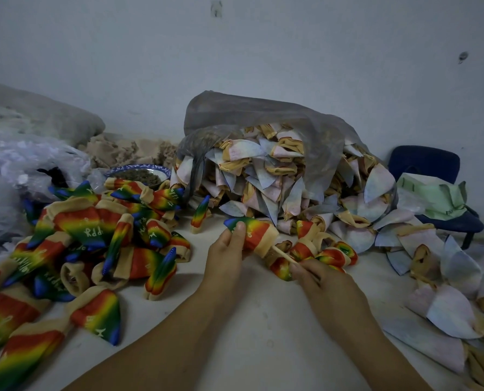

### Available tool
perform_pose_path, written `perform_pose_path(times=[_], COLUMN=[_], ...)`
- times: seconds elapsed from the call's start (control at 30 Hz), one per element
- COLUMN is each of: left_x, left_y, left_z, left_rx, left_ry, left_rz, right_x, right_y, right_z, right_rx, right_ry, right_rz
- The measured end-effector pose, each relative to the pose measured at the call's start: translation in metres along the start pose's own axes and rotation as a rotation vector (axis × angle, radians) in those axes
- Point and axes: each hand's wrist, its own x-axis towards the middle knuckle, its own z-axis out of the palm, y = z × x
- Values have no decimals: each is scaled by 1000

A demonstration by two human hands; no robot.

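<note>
My left hand (226, 251) grips a rainbow-coloured cone-shaped fabric piece (253, 232) with a beige cuff, thumb pressed near its blue tip. A thin pale stick (284, 255) runs from the beige cuff down into my right hand (324, 280), which pinches it between curled fingers. Under my right hand lie a few more rainbow pieces (331, 253). A big heap of finished rainbow pieces (94, 235) covers the left of the white surface.
A grey plastic bag (277, 122) spills pale inside-out pieces (277, 187) at centre and right. A blue-rimmed bowl (137, 172) sits behind the rainbow heap. Clear plastic bags (23, 170) lie left. A blue chair (432, 170) stands at the right wall.
</note>
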Motion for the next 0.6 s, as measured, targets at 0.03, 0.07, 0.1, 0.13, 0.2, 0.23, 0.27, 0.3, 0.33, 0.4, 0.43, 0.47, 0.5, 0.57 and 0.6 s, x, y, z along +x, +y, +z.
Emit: perform_pose_path(times=[0.03,0.07,0.1,0.13,0.2,0.23,0.27,0.3,0.33,0.4,0.43,0.47,0.5,0.57,0.6], left_x=[1,2,3,3,2,1,-1,-2,-3,-6,-6,-6,-5,-5,-4], left_y=[1,2,3,4,5,5,5,5,5,3,3,3,3,5,5], left_z=[-1,-2,-2,-2,-1,0,0,1,3,7,7,7,7,6,5], left_rx=[-29,-58,-88,-121,-171,-182,-187,-187,-180,-155,-147,-148,-160,-195,-211], left_ry=[14,21,18,7,-25,-40,-55,-69,-82,-92,-87,-78,-75,-73,-70], left_rz=[-3,-11,-22,-35,-60,-66,-68,-68,-65,-63,-59,-52,-46,-47,-55], right_x=[0,1,1,1,1,1,1,1,1,-1,-1,-1,-1,1,2], right_y=[1,2,3,4,4,4,3,3,2,0,-1,-2,-3,-4,-4], right_z=[-1,-2,-3,-3,-4,-3,-2,0,2,7,10,12,13,14,13], right_rx=[1,2,6,15,45,65,86,109,128,152,161,168,168,158,156], right_ry=[0,-3,-6,-7,-3,1,6,13,20,32,36,36,33,21,14], right_rz=[12,22,30,33,32,34,38,42,43,43,41,39,33,16,11])
